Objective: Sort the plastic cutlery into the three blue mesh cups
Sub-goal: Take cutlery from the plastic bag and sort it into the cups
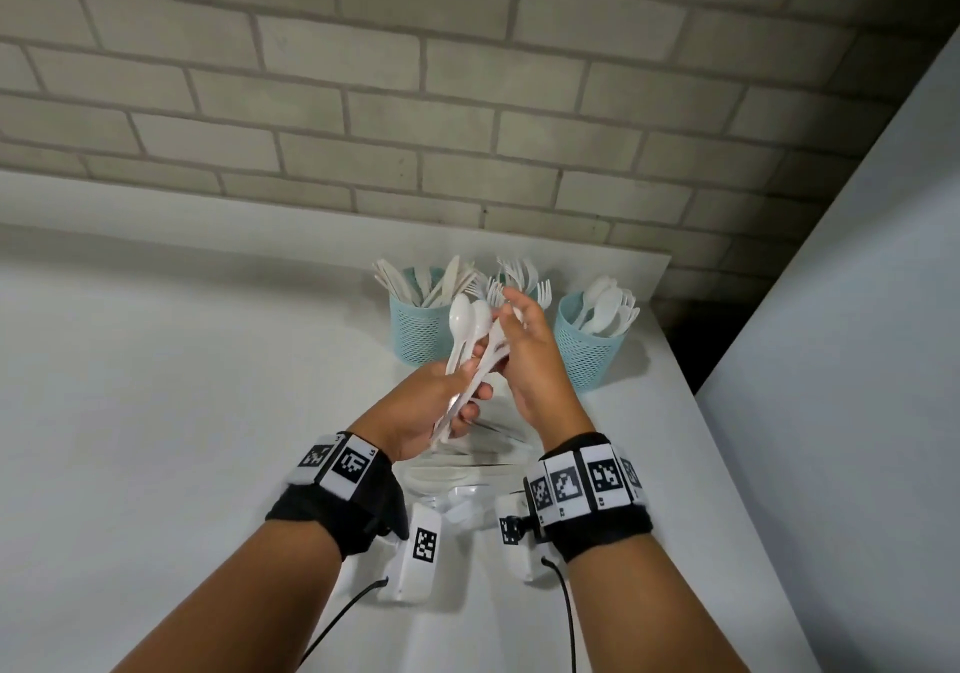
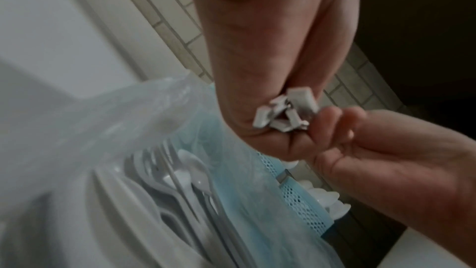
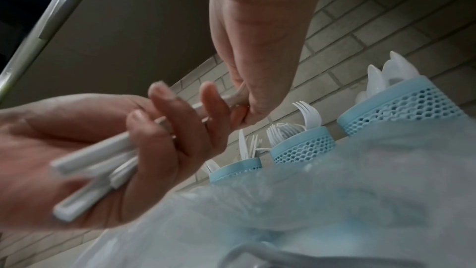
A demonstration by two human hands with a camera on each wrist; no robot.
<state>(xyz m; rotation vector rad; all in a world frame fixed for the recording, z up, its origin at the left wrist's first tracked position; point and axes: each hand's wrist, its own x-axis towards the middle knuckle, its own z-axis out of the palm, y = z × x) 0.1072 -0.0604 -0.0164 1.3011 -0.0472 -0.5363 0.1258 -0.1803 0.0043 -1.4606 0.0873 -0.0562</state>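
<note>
Your left hand [image 1: 415, 407] clamps its grip round a bundle of white spoons [image 1: 470, 339] above the white surface [image 1: 156, 386]. Your right hand [image 1: 535, 355] pinches one spoon from the bundle. Behind stand three blue mesh cups [image 1: 584, 347] holding knives, forks and spoons; a clear bag [image 3: 309, 201] of cutlery lies below.

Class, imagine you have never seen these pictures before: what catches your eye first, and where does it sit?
First, the two hands meeting mid-frame: the left hand grips a bundle of white plastic spoons while the right hand pinches one of them. Behind them, by the brick wall, stand three blue mesh cups: the left cup holds mostly knives, the middle cup forks, the right cup spoons.
</note>
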